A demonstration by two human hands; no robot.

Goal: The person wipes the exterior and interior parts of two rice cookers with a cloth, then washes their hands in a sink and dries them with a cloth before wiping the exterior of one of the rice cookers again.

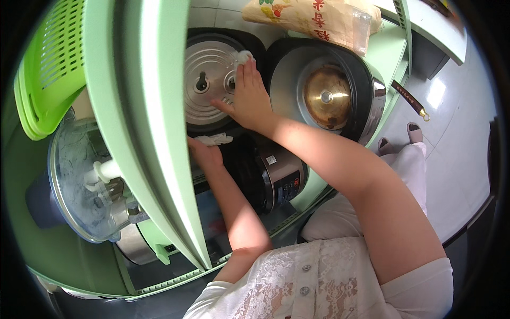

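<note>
An electric rice cooker (277, 101) stands with its lid raised. Its round metal inner lid (207, 104) faces up, and a brown-stained heating plate (314, 104) shows inside the potless body. My right hand (251, 95) lies over the inner lid, fingers stretched and thumb spread, pressing a white wad of tissue (244, 57) at the lid's edge. Below it, my left hand (207, 154) is at the raised lid's lower side, its fingers partly hidden by the green shelf edge. White crumpled tissue (217, 139) shows beside it; whether that hand grips it is unclear.
A green metal shelf edge (167, 119) rises between me and the left side. Beyond it are a clear-bowled appliance (75, 159) and a green plastic basket (59, 56). A second cooker (281, 167) sits nearest me; a rice bag (295, 18) lies behind. A brown handle (410, 99) juts out right.
</note>
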